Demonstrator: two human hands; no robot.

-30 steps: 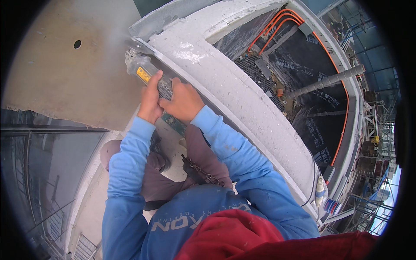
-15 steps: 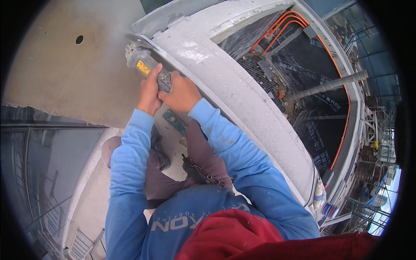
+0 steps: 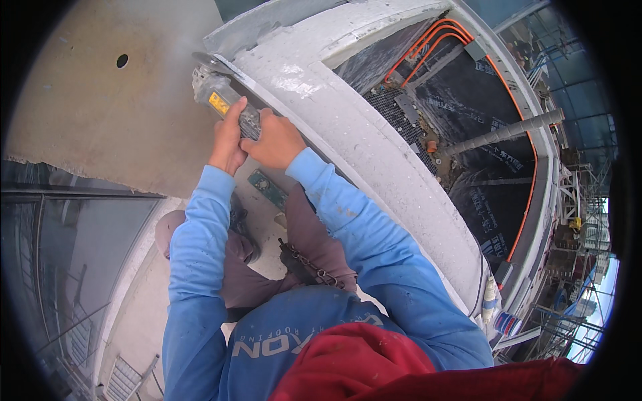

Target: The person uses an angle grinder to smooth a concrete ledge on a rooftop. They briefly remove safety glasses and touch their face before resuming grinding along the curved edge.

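Both my hands grip a dusty grey angle grinder [image 3: 217, 99] with a yellow label, held up at the upper left. My left hand [image 3: 227, 139] wraps the tool's body from below. My right hand [image 3: 275, 142] closes on its rear end beside the left one. The grinder's head rests against the metal edge [image 3: 267, 30] of a thick white curved beam [image 3: 374, 150]. Blue sleeves cover both forearms.
A bare concrete slab [image 3: 100, 120] with a small round hole [image 3: 122, 61] lies to the left. Glass panels [image 3: 60, 254] sit lower left. Right of the beam, a dark recess holds orange conduits [image 3: 528, 154], a grey pipe [image 3: 508, 132] and scaffolding [image 3: 575, 220]. A green metal plate [image 3: 267, 188] lies below my hands.
Both hands have shifted slightly up and to the left with the grinder, along the beam's metal edge. The grip is unchanged.
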